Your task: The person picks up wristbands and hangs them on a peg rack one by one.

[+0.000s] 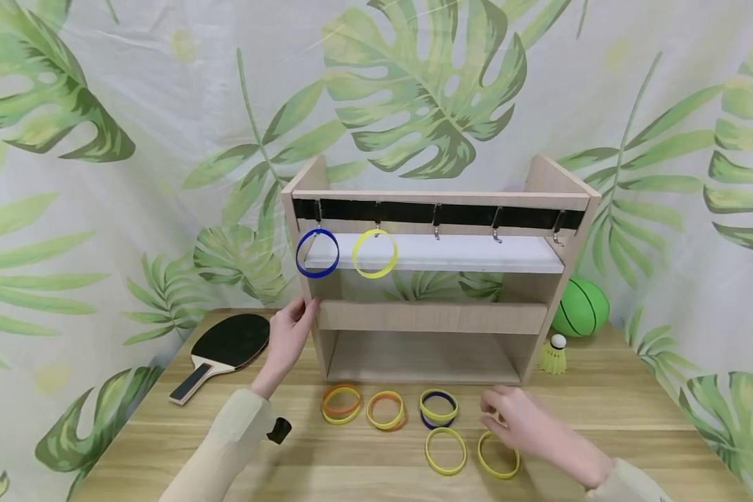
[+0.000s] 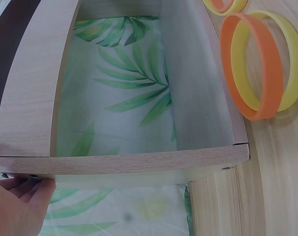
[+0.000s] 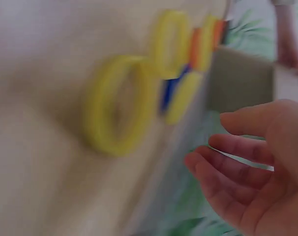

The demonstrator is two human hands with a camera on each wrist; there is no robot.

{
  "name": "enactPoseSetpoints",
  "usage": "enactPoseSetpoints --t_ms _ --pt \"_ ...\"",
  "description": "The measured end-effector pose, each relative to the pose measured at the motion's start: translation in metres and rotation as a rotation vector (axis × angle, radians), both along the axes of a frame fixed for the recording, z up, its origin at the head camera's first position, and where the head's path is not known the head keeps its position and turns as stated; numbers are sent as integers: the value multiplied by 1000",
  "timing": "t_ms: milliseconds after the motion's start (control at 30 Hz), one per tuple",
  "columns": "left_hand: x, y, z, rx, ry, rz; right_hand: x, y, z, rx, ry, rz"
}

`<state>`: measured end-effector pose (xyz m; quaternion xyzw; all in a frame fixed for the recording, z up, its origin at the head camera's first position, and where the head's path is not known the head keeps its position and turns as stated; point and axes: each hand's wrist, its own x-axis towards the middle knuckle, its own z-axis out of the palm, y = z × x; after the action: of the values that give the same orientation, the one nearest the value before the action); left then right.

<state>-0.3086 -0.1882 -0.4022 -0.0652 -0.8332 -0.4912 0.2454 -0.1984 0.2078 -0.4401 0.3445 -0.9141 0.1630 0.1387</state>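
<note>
My left hand (image 1: 291, 331) grips the left side panel of a wooden shelf rack (image 1: 433, 317); in the left wrist view, fingers (image 2: 41, 189) lie against the panel's outer face. From its hooks hang a blue wristband (image 1: 317, 274) at far left and a yellow wristband (image 1: 375, 275) beside it. My right hand (image 1: 523, 418) hovers over the tabletop, holding nothing, its fingers loosely bent in the right wrist view. Just below it lies a yellow wristband (image 1: 498, 476), partly hidden, with another yellow wristband (image 1: 445, 472) to its left. Overlapping yellow, orange and blue wristbands (image 1: 385, 427) lie before the rack.
Three more hooks (image 1: 436, 230) on the black strip carry nothing. A table tennis paddle (image 1: 235, 341) lies left of the rack. Right of it are a green ball (image 1: 582, 308) and a yellow shuttlecock (image 1: 553, 357). A leaf-print cloth (image 1: 163, 174) hangs behind the wooden table (image 1: 339, 467).
</note>
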Motion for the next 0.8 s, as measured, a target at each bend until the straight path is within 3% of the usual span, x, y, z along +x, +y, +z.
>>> enactPoseSetpoints --t_ms 167,333,533,667,733,800 --pt "1 -1 2 1 3 -6 -1 20 -33 27 -45 -34" --pt "2 0 2 -9 -7 -4 -5 28 -45 32 -70 -35" --pt "2 1 2 -1 -18 -6 -6 27 -42 34 -74 -45" --pt "1 1 1 -6 -21 -6 -7 25 -33 -39 -87 -8" --pt "2 1 1 -6 -19 -4 -8 25 -27 -96 -41 40" --pt "2 0 2 -9 -17 -2 -11 23 -20 -140 62 87"
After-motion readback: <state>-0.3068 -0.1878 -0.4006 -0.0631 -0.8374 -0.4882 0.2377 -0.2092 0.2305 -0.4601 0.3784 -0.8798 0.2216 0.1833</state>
